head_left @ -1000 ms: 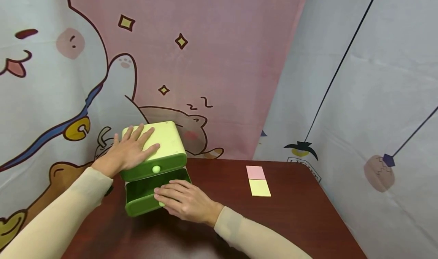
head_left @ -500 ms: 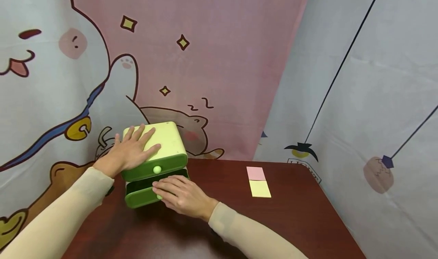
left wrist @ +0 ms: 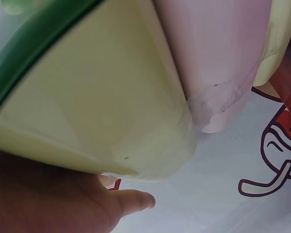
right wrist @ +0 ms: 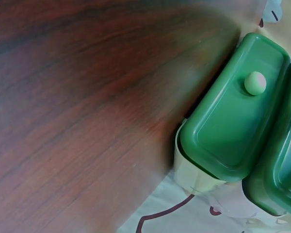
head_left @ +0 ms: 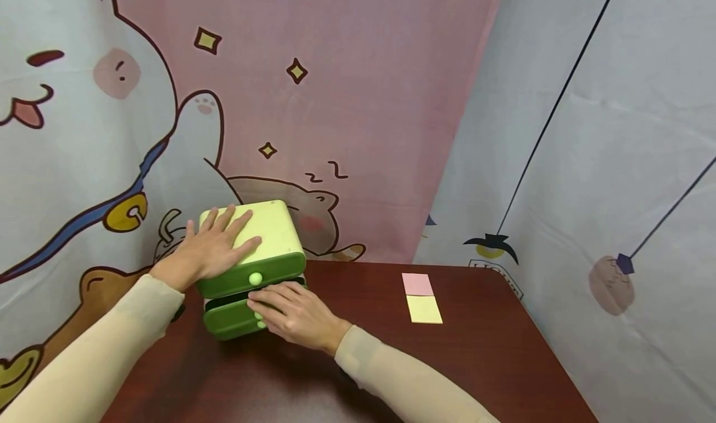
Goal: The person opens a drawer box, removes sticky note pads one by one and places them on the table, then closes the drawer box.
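Observation:
A small stacked drawer cabinet [head_left: 268,224] has a cream top and green drawer fronts with pale round knobs. My left hand [head_left: 209,252] lies flat on its top, fingers spread. In the left wrist view, part of that hand [left wrist: 87,206] shows against the cream casing [left wrist: 102,102], with a pink section [left wrist: 213,48] beyond. My right hand [head_left: 299,317] touches the front of a lower drawer [head_left: 229,318], fingers fairly straight over its upper edge by the knob. A narrow dark gap shows above this drawer. The right wrist view shows two green fronts [right wrist: 233,116] but no hand.
The cabinet stands on a dark red-brown wooden table [head_left: 447,367]. A pink paper square [head_left: 417,284] and a yellow paper square [head_left: 424,309] lie edge to edge on the right. A printed cartoon cloth [head_left: 363,100] hangs behind the table.
The lower drawer has slid inward under my right hand, and its opening has narrowed to a slit. My left hand has stayed on the cabinet top.

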`<state>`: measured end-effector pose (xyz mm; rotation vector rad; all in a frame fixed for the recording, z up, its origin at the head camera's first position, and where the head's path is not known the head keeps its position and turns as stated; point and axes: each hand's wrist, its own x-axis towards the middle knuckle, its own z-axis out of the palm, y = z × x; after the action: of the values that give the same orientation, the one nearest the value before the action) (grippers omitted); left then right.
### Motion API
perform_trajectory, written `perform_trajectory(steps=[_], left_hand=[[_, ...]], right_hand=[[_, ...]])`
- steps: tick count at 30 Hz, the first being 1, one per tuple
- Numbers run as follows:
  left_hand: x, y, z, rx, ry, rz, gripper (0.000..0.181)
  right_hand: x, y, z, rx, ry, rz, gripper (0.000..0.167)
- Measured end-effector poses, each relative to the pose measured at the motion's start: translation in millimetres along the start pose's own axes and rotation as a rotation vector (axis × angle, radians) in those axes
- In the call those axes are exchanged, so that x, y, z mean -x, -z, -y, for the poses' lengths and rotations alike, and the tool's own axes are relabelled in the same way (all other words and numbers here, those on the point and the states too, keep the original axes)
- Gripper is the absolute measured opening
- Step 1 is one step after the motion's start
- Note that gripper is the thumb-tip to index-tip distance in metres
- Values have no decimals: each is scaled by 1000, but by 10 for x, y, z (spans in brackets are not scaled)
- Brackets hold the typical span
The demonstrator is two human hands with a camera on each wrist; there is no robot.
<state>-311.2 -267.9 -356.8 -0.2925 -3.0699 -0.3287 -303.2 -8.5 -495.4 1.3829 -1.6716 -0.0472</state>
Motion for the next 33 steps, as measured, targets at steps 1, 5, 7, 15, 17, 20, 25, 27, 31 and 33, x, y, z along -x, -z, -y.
perform_trajectory(steps=[1,5,7,15,17,20,25,27,31,33], left_hand=[[-1,0,0,0,0,1,97],[-10,8,2,1,-3,1,97],[-14,16,1,2,-2,2,97],[-6,28,10,3,2,12,98],[-3,26,16,2,1,13,98],[0,25,23,1,0,14,98],[0,25,32,2,1,15,98],[-2,25,31,-3,-2,12,98],[-7,23,28,-14,-13,-1,98],[-7,22,26,-17,-17,-5,98]], right_hand=[[-3,-5,0,2,-3,2,46],[-17,-17,-6,9,-12,-4,47],[-25,-21,-11,12,-14,-5,47],[-44,-42,-20,26,-19,0,45],[-48,-49,-20,32,-18,1,44],[-51,-60,-22,33,-20,1,44],[-62,-67,-21,25,-28,4,44],[-68,-68,-20,27,-32,8,43],[-72,-74,-18,32,-42,13,42],[-73,-83,-14,33,-46,15,41]])
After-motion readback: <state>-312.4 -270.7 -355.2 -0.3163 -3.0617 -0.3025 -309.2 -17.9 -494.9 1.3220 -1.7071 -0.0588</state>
